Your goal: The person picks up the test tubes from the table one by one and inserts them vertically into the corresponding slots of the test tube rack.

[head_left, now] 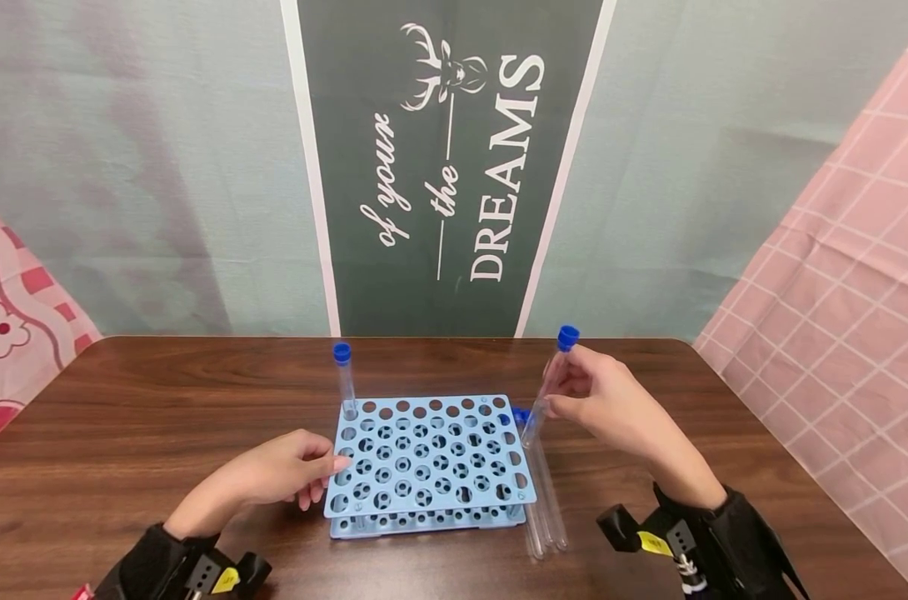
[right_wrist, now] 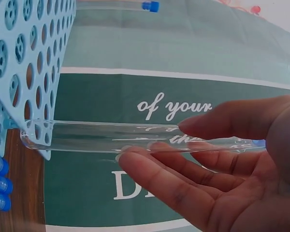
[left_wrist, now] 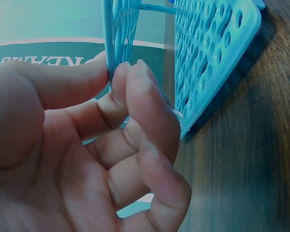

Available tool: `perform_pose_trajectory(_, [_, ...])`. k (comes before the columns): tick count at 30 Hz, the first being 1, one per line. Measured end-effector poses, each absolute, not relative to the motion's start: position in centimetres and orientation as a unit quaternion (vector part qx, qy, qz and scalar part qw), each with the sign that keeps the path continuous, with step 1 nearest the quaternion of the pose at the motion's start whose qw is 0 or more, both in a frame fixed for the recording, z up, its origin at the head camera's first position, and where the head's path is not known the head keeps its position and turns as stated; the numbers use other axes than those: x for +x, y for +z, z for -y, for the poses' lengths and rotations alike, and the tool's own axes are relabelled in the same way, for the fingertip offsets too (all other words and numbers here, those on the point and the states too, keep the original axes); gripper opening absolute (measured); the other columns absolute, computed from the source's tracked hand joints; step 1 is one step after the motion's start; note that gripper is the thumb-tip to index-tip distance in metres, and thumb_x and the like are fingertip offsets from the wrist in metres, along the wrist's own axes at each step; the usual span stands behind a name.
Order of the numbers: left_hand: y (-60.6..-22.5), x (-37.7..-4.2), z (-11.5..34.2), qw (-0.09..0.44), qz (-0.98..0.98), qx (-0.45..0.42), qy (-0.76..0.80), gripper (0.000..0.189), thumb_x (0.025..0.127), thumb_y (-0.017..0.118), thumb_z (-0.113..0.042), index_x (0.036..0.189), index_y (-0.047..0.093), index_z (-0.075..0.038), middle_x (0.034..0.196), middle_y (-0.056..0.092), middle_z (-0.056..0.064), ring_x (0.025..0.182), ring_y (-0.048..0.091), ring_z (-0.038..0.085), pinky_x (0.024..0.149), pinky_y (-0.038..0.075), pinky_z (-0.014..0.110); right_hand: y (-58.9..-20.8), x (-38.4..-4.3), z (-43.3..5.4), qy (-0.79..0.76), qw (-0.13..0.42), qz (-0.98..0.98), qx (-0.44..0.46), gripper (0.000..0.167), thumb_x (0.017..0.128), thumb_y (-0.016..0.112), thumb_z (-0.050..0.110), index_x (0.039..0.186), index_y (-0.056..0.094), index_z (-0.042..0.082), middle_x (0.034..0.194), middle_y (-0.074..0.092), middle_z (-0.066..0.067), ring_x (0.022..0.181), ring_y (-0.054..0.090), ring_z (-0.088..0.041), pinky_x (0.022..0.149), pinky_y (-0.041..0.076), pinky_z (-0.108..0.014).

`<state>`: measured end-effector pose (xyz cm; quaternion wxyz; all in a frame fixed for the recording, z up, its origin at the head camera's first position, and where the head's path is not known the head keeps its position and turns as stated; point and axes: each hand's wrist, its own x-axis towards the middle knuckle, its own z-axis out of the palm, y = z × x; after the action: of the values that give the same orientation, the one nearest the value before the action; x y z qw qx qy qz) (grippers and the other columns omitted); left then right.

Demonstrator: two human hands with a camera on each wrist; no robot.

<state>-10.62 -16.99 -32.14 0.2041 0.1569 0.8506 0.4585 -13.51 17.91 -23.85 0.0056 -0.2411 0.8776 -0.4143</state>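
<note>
A light blue test tube rack (head_left: pixel 431 467) with rows of round holes stands on the table. My left hand (head_left: pixel 292 471) pinches the left edge of its upper plate between thumb and fingers, as the left wrist view (left_wrist: pixel 111 116) also shows. In my right hand (head_left: pixel 611 400) is a clear test tube (head_left: pixel 542 400) with a blue cap, held between thumb and fingertips. The tube tilts, its rounded bottom by the rack's right edge; in the right wrist view the glass (right_wrist: pixel 87 136) looks empty. Another blue-capped tube (head_left: pixel 346 379) stands upright in the rack's far left corner hole.
Several blue-capped tubes (head_left: pixel 547 500) lie on the table along the rack's right side, their caps (right_wrist: pixel 0 183) grouped together. The brown wood table (head_left: pixel 199 383) ends at a hanging printed cloth (head_left: pixel 446 308). Pink cloths (head_left: pixel 836 333) hang at both sides.
</note>
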Motion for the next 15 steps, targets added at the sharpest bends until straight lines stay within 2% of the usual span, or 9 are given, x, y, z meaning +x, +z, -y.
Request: perform_pose_trajectory(15, [-32.1,-10.6,16.9,0.201,-0.854,0.159,0.453,0.035,0.092,0.055,-0.027,0.066,0.051,-0.004,0.056,0.049,-0.001,0.048,0.047,0.012,0.043,0.035,0.021,-23.2,-13.7,-16.8,-0.396,0.002,-0.881,-0.258,0.013,0.079,0.064,-0.004,0.088,0.055,0.0,0.082,0.06,-0.007,0.076,0.063,-0.018,0.068,0.051,-0.027])
